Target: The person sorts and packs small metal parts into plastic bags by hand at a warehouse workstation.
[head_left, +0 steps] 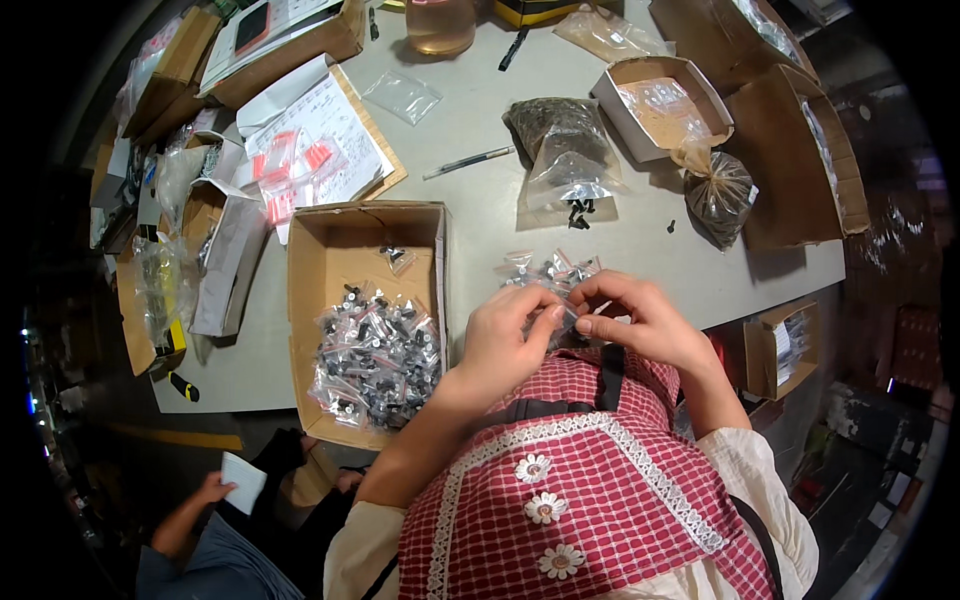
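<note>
Close to the table's front edge, my left hand [516,328] and my right hand [632,312] pinch a small clear zip bag [563,322] between thumbs and fingertips. What the bag holds is hard to make out. Just beyond my fingers lies a pile of small zip bags [552,268] with dark and light parts inside. To the left of my left hand stands an open cardboard box [370,238], its near half filled with many small bags [375,355] of black and white parts. One bag [398,260] lies apart near the box's far wall.
Beyond the pile sits a large open plastic bag [565,150] of dark parts, with several black pieces [580,212] at its mouth. A pen [468,163], a clipboard [385,180], a white carton [660,145] and a tied bag [720,195] surround it. Another person's hand [217,487] holds paper at lower left.
</note>
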A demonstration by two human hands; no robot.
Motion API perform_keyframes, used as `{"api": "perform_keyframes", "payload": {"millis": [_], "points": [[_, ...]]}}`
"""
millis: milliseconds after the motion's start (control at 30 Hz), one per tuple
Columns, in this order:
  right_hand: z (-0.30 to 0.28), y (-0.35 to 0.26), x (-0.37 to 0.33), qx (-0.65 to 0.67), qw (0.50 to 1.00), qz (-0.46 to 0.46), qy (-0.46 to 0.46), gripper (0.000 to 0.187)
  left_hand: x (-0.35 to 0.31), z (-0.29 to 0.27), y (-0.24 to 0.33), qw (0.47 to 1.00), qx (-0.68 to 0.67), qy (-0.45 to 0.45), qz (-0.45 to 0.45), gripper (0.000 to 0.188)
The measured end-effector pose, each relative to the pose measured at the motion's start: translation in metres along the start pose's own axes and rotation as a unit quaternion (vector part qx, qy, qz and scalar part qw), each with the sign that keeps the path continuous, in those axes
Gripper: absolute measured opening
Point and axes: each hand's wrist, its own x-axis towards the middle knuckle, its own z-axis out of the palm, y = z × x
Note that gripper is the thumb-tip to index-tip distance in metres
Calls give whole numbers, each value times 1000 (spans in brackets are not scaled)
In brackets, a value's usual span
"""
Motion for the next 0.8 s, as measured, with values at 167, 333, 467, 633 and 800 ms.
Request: {"api": "perform_keyframes", "payload": {"millis": [167, 333, 467, 633, 800], "points": [[1, 8, 0, 15, 998, 45, -31, 14, 1, 0, -3, 998, 22, -27, 46, 9], [3, 8, 1, 15, 996, 53, -68, 13, -2, 4, -6, 998, 26, -21, 59, 9], [4, 18, 3, -11, 997, 48, -57, 14, 9, 1, -1, 981, 104, 83, 141, 12], [13, 24, 3, 72, 995, 38, -61, 16, 4, -4, 4, 993, 52, 20, 108, 13], [16, 11, 3, 205, 971, 86, -84, 16, -1, -2, 0, 997, -29, -68, -1, 15]]}}
